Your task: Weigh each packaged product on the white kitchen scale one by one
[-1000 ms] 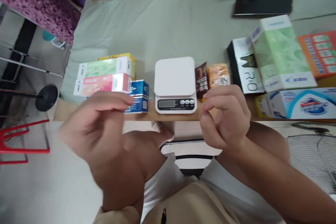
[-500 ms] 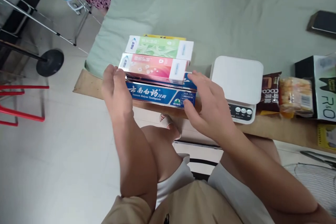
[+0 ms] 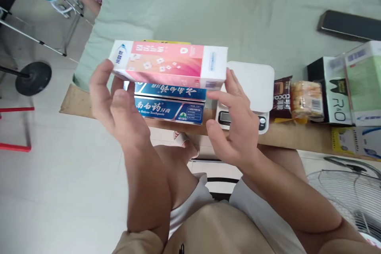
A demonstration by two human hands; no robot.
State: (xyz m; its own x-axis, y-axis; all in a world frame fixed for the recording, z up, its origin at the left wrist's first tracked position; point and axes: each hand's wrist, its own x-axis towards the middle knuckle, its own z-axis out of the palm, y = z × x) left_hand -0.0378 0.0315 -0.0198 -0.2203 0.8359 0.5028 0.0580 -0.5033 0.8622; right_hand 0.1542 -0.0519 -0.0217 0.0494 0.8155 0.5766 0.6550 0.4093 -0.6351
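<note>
A pink and white toothpaste box [image 3: 169, 63] is lifted off the pile, held level by its two ends. My left hand [image 3: 114, 101] grips its left end and my right hand [image 3: 235, 121] presses its right end with the fingertips. Below it two blue toothpaste boxes [image 3: 169, 105] lie stacked at the front edge of the wooden board [image 3: 74, 101]. A yellow box edge [image 3: 166, 42] peeks out behind the pink one. A white kitchen scale [image 3: 256, 83] stands just right of my right hand.
Right of the scale lie a brown snack packet [image 3: 282, 97], an orange snack packet [image 3: 306, 100], a black and white box [image 3: 330, 87] and a green box [image 3: 364, 75]. A dark phone [image 3: 348, 25] rests on the green sheet. A fan grille [image 3: 351, 190] is at lower right.
Both hands closed on the ends of the pink box and raised it off the stack. The green box that lay behind it is out of sight.
</note>
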